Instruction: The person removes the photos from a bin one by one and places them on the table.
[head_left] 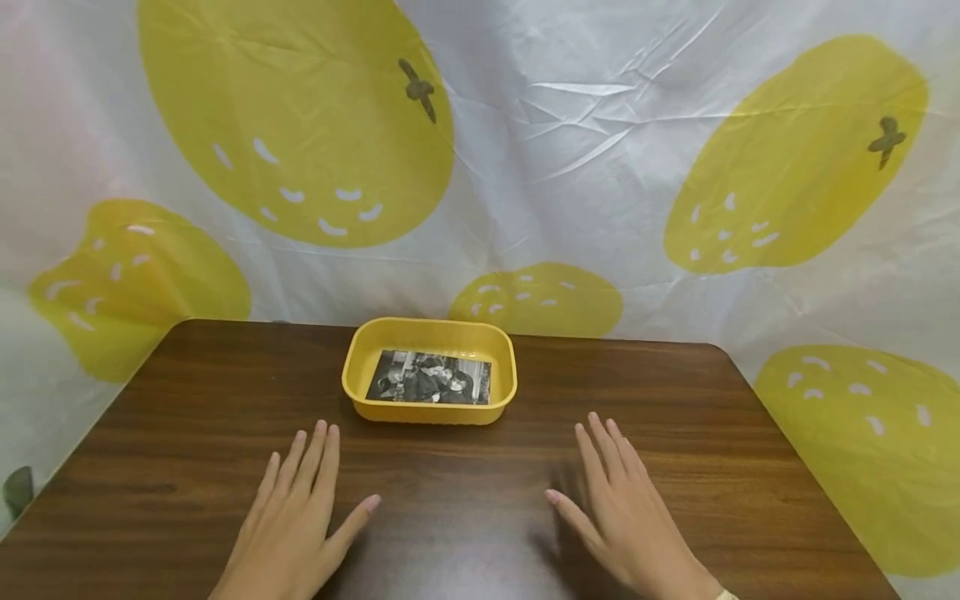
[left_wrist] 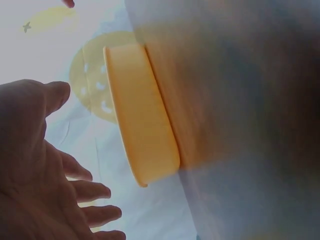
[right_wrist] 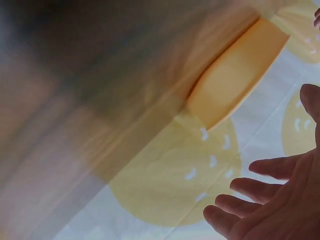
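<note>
A yellow plastic tray with raised walls stands near the back edge of the brown table. Inside it lies a black-and-white photo print, showing several people. My left hand is held flat with straight fingers, in front of the tray and to its left. On the other side, my right hand has its fingers straight and thumb spread, casting a shadow on the table. Both hands are apart from the tray and hold nothing. In the wrist views only the outer wall of the tray shows, and its contents are hidden.
The wood-grain table has rounded back corners. Right behind it hangs a white curtain printed with large yellow fruits. A pale band sits at my right wrist.
</note>
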